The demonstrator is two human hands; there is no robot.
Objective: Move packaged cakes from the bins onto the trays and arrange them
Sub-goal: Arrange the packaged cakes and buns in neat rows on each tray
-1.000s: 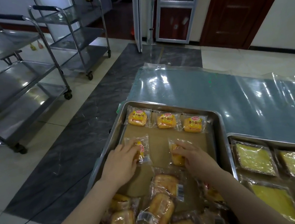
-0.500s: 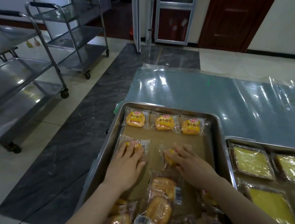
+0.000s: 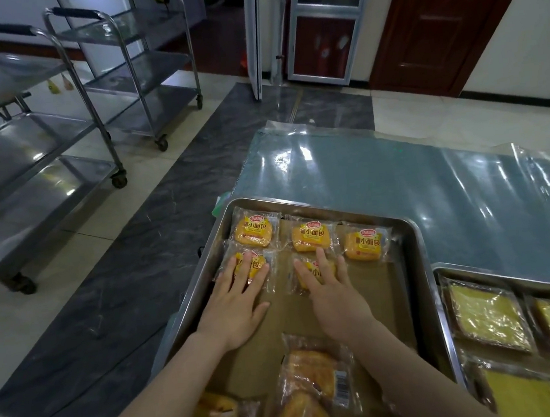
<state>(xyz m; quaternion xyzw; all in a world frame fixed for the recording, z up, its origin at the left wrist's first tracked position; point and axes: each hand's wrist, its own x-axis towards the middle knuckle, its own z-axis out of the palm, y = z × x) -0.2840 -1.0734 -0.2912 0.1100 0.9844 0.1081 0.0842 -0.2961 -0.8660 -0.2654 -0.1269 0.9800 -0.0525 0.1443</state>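
Centre frame, left hand [image 3: 238, 298] and right hand [image 3: 332, 289], fingers flat, each press a cake [image 3: 253, 266] onto the tray [image 3: 416, 262], starting a second row.

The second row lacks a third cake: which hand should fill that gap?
Right, probably: the right hand lies beside the bare spot under the top row's third cake; the left hand lies farther off.

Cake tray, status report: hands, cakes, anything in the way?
Left hand flat on left cake pack, right hand flat on right cake pack. Both packs just nearside of the back row. Loose pile at near end of tray.
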